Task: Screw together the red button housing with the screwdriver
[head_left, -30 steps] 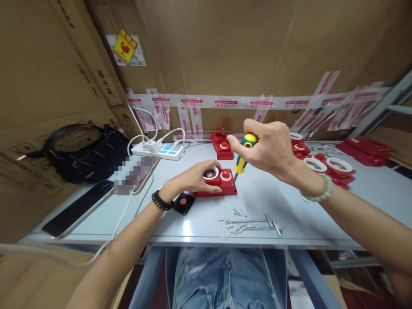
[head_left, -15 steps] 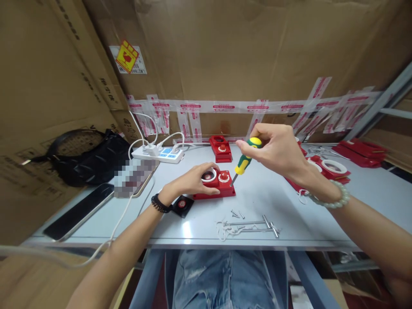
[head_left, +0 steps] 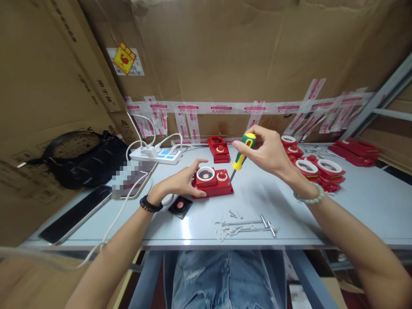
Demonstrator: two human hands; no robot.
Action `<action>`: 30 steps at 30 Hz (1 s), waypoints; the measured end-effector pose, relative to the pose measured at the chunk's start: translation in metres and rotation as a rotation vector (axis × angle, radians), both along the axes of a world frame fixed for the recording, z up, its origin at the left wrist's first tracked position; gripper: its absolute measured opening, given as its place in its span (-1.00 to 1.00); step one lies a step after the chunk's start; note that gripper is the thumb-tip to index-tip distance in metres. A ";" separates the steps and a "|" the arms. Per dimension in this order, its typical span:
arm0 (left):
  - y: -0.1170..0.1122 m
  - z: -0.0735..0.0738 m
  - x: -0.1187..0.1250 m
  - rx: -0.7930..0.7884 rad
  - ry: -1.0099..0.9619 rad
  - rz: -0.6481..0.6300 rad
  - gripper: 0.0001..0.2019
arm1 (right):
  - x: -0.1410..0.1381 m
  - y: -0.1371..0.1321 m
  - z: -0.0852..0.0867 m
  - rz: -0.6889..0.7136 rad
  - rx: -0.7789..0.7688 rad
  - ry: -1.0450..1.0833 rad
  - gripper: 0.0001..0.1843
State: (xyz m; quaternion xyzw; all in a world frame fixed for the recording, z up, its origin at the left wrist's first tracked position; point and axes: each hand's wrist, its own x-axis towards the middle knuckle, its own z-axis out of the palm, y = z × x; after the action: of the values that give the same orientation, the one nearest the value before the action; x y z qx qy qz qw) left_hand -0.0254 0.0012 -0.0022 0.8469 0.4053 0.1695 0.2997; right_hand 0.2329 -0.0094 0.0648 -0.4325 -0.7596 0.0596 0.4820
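The right hand (head_left: 268, 150) grips a screwdriver (head_left: 241, 155) by its yellow-and-green handle, fingers closed round the top, the shaft slanting down so the tip meets the near right corner of a red plastic housing (head_left: 213, 183). The left hand (head_left: 180, 182) lies against the housing's left side, fingers loosely spread and pressing on it, thumb along the front edge; it clasps nothing. The housing sits flat on the desk (head_left: 289, 206), between the two hands, with a white ring and a red button on its top face.

Just below the left hand lies a small black square part (head_left: 179, 206). In front of the right hand, toward the desk's near edge, lie loose screws (head_left: 235, 213) and long metal rods (head_left: 249, 224); bare desk surface stretches beneath the right forearm. Beyond the right hand, more red housings (head_left: 317, 169) are stacked. Beyond the left hand stands another red housing (head_left: 219, 148); left of it a white power strip (head_left: 156, 154), a phone (head_left: 75, 213) near the left edge, and a black bag (head_left: 86, 161).
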 end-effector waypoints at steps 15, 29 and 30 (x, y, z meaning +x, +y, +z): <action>-0.004 0.013 0.009 0.153 -0.508 0.113 -0.27 | 0.012 0.020 -0.008 -0.037 0.112 0.713 -0.76; 0.000 0.009 0.009 0.412 -0.506 0.268 -0.27 | 0.015 -0.034 0.007 0.070 0.303 0.426 -0.88; 0.001 0.009 0.009 0.442 -0.506 0.284 -0.27 | 0.013 -0.049 0.000 0.092 0.276 0.246 -0.84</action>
State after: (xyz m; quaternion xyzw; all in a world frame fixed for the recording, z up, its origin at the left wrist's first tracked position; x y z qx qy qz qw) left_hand -0.0165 0.0018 0.0071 0.7578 0.3853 0.4970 0.1737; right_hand 0.2460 -0.0580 0.0647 -0.3167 -0.7147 0.0292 0.6229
